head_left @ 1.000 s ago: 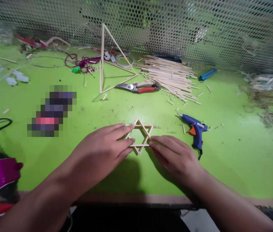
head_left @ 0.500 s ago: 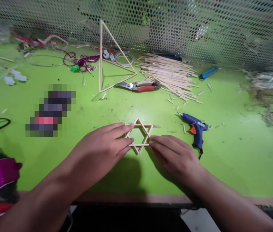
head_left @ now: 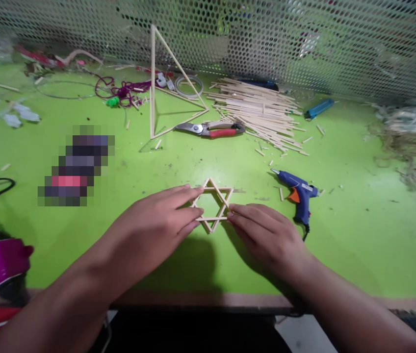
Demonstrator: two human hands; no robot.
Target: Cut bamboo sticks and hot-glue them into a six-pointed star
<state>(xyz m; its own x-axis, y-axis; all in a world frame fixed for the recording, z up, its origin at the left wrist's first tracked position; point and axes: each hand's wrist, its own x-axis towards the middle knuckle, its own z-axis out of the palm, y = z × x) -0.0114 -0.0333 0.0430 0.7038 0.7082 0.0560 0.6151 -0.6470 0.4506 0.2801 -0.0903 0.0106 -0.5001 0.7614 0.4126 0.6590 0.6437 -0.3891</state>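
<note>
One stick star (head_left: pixel 212 205) flat on desk (head_left: pixel 358 235), centre frame. Left hand (head_left: pixel 149 230) and right hand (head_left: pixel 267 235) open, fingertips pressing star's left and right edges. Risk: uneven pressure could skew sticks or pop joints. Glue gun (head_left: pixel 298 193) just right of right hand: a knock or burn seems possible.

Single view, worn on your head. It looks forward and down onto the green surface (head_left: pixel 358 235), sits close above your left hand (head_left: pixel 152 225) and right hand (head_left: pixel 267 235) at the near edge, and reaches the perforated screen (head_left: pixel 303 29) at the back.

Only a slight view shift.
</note>
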